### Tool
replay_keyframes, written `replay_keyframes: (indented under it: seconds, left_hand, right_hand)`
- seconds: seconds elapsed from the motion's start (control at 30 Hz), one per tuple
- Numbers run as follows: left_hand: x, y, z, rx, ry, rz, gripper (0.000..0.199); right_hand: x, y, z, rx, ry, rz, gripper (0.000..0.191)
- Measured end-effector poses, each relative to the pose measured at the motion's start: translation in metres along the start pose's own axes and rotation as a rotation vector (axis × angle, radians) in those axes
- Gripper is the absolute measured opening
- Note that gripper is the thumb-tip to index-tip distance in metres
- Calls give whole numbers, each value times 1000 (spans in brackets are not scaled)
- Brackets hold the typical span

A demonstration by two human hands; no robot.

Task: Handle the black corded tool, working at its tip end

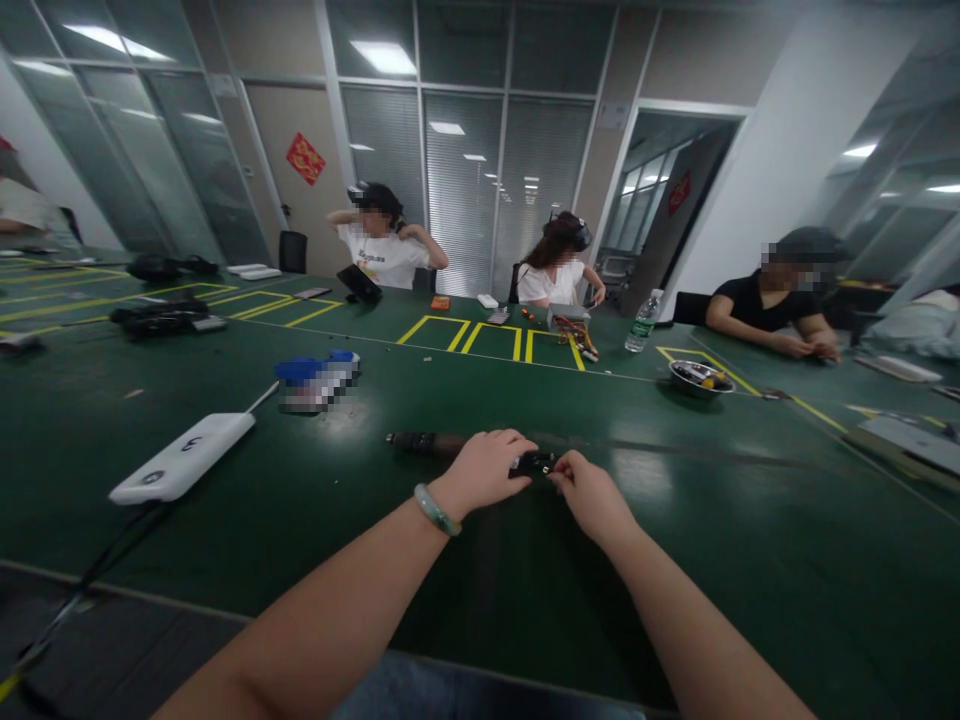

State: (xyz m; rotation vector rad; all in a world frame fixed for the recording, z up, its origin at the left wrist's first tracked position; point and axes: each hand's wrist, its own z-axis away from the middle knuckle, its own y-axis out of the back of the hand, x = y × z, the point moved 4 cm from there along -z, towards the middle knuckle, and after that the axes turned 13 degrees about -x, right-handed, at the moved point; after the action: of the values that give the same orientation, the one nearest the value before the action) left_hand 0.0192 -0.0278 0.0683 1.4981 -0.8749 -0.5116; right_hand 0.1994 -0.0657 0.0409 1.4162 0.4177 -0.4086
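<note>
A long dark cylindrical tool (425, 443) lies sideways on the green table, a narrow metal tip at its left end. My left hand (487, 468), a jade-coloured bangle at the wrist, is closed over its middle and hides part of it. Black parts with small shiny bits (537, 462) show at the tool's right end, between my two hands. There my right hand (589, 493) has thumb and forefinger pinched together. Whatever is between those fingertips is too small to make out.
On the left are a white box-shaped device (187, 455) with a cable and a blue item (304, 370) beside a blurred-out object. Farther off stand a water bottle (643, 322), a metal bowl (697, 380) and bundled wires (576, 330). Several people sit around the green table (300, 540).
</note>
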Motion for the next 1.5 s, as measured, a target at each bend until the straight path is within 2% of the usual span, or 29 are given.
replay_keyframes:
  seconds: [0.13,0.27,0.5,0.73,0.97,1.27,1.5]
  left_hand:
    - [11,-8,-11,14,-7,-25,23]
    - [12,-12,-17,23,4,4,15]
    - [5,-12,-19,46,-5,89,16]
    - [5,-13,-19,29,-7,96,17]
    - [9,-8,-11,-28,-111,118,18]
    - [6,-9,-13,7,-3,152,15]
    - [9,-13,-14,5,-17,75,8]
  right_hand:
    - [4,-2,-2,-3,-50,2,11]
    - [6,2,-5,26,-11,35,12]
    - [-1,-2,-11,100,48,100,14]
    - [-12,-1,-6,68,84,134,13]
    - [-13,-3,4,15,109,80,12]
    - [-12,-3,2,16,87,-21,11]
    - [-14,-5,-1,9,47,-7,13]
